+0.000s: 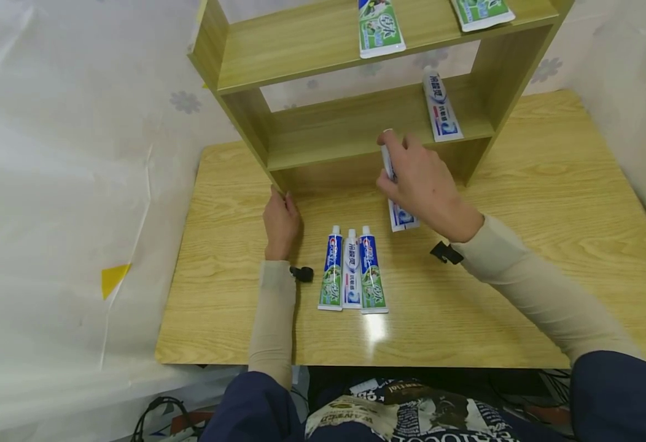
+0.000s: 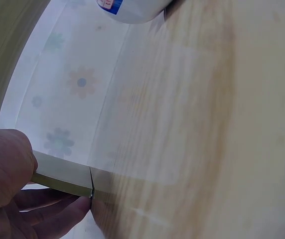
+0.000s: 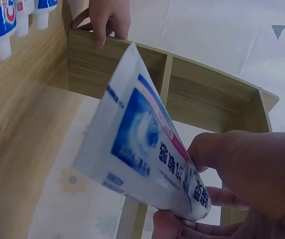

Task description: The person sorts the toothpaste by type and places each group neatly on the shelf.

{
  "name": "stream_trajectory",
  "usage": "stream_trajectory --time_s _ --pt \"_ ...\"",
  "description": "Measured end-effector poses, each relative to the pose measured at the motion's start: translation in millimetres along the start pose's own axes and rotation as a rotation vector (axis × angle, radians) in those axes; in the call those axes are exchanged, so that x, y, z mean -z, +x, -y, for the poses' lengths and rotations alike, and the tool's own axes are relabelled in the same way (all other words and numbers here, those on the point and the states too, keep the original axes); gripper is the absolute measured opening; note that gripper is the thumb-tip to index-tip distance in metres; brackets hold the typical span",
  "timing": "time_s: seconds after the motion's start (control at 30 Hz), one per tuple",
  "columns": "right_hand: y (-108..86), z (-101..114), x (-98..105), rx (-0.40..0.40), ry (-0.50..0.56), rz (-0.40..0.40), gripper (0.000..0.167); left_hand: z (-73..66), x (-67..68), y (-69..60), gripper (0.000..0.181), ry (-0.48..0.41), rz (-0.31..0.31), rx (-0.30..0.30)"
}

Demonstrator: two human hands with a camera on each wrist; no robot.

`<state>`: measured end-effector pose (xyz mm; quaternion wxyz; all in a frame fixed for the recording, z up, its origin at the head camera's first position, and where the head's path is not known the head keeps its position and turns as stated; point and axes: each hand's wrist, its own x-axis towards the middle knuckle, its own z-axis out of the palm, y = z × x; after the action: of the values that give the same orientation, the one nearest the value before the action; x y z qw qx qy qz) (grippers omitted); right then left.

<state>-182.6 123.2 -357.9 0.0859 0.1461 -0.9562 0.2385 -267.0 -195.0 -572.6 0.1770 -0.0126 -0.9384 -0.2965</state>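
Observation:
My right hand (image 1: 428,184) holds a white toothpaste tube (image 1: 403,216) in front of the middle shelf, cap end up in the head view. In the right wrist view the tube (image 3: 145,134) is tilted, its flat crimped end away from the fingers and its cap end hidden in the hand. My left hand (image 1: 281,224) grips the lower left side panel of a wooden shelf unit (image 1: 328,132); the left wrist view shows thumb and fingers on either side of the panel edge (image 2: 65,185). Another white toothpaste tube (image 1: 441,107) lies on the middle shelf at the right.
Two green toothpaste tubes, one left (image 1: 379,31) and one right (image 1: 482,12), lie on the upper shelf. On the wooden table (image 1: 234,294), a white tube (image 1: 351,276) lies between two blue-green tubes. White sheeting (image 1: 69,184) hangs at the left.

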Motion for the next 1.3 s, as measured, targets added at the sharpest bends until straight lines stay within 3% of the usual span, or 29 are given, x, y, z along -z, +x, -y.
stream_trajectory --time_s 0.57,0.8,1.3 --pt "57.9 -5.9 17.8 -0.01 0.035 0.045 0.055 5.0 -3.5 1.0 0.044 -0.003 -0.007 -0.013" --pt "80.7 -14.9 13.3 0.006 0.025 0.011 0.052 9.1 -7.6 -2.1 0.047 -0.01 0.014 0.014" --pt "111.0 -15.5 14.9 -0.094 0.06 0.076 0.057 9.0 -8.1 1.9 0.047 0.018 -0.008 0.0"
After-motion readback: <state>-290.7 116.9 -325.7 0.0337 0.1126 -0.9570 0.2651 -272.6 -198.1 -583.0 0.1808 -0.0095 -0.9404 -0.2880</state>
